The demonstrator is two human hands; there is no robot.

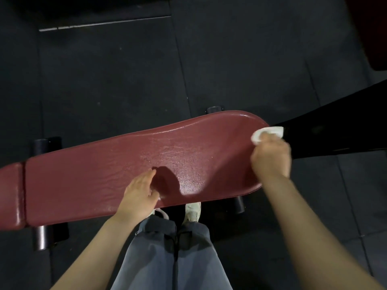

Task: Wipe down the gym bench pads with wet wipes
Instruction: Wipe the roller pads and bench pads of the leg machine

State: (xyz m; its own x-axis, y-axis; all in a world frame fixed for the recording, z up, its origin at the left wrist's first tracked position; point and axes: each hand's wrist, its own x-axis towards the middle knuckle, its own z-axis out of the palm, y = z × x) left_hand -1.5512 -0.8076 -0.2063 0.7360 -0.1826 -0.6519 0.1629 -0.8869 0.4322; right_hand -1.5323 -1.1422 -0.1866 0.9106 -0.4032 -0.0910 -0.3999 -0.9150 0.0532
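1. The person's grey-blue trouser legs (173, 254) are filling the lower middle of the view, nearest the camera; two pale, worn sneakers (192, 212) are showing just under the near edge of the bench.
2. The long dark-red padded vinyl bench pad (117, 164) is stretching across the view from the left edge to a rounded end at the right; a seam is dividing it from a second red pad section (10, 195) at the far left; its middle is glistening.
3. The left hand (140, 193) is resting flat on the pad near its front edge, fingers straight and relaxed, holding nothing.
4. The right hand (271, 158) is gripping a crumpled white wet wipe (267, 133), fingers curled round it; the wipe is lying against the pad's rounded right end.
5. Black cylindrical frame ends (41, 237) are sticking out beneath the pad; dark rubber floor tiles (104, 80) are lying all around.
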